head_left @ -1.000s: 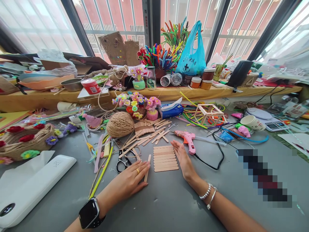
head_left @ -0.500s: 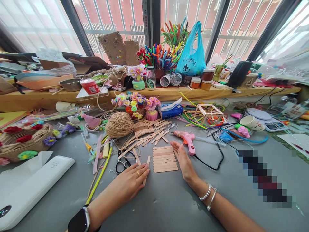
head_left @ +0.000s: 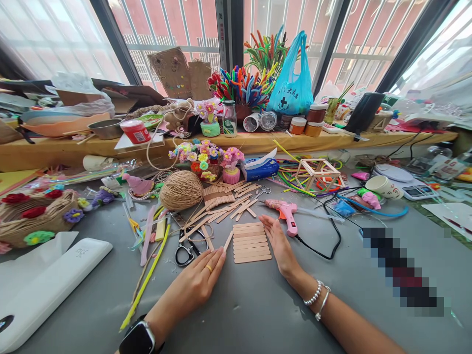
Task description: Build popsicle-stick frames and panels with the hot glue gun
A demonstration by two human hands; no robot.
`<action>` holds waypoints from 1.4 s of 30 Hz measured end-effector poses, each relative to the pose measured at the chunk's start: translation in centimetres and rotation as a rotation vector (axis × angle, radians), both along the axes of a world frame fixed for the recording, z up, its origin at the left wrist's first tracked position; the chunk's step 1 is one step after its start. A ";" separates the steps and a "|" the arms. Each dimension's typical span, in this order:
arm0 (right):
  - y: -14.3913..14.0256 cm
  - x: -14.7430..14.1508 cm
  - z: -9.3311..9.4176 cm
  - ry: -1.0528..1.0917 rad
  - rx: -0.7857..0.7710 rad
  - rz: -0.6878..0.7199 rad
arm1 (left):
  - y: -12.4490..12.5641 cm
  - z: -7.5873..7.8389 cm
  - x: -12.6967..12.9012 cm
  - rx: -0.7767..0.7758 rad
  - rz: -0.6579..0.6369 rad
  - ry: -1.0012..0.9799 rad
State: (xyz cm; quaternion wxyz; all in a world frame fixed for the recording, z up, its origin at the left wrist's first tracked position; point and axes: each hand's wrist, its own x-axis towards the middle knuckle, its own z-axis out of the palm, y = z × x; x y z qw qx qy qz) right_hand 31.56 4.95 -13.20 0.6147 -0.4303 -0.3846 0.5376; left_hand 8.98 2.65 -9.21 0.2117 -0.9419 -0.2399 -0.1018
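Grey tabletop [head_left: 228,334] fills the foreground, with both forearms [head_left: 346,314] cut off at the bottom edge. On it, the right hand [head_left: 279,246] stands on its side, fingers straight and holding nothing, while the left hand [head_left: 199,280] lies back upward, thumb hidden, its grip impossible to tell. Between the hands sits a flat row of wooden sticks [head_left: 252,243]; one loose stick [head_left: 228,241] slants from under the left hand, its lower end covered.
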 end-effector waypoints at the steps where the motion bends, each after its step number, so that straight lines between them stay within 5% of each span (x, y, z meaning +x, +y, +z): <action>1: 0.0 0.0 0.0 -0.001 0.001 0.000 | 0.0 -0.2 0.0 0.038 0.020 -0.032; 6: 0.1 0.1 -0.1 -0.024 -0.023 -0.005 | 0.0 -0.7 0.2 0.237 0.138 -0.206; 13: -0.1 0.1 -0.2 -0.133 0.000 -0.010 | 0.0 0.6 2.1 0.292 0.177 -0.172; 19: 0.2 0.2 -0.4 -0.203 0.033 -0.034 | 0.3 -0.1 3.9 0.273 0.204 -0.068; 42: 1.3 0.5 -0.5 -0.164 0.025 -0.043 | 0.0 -1.2 3.9 0.225 0.228 -0.018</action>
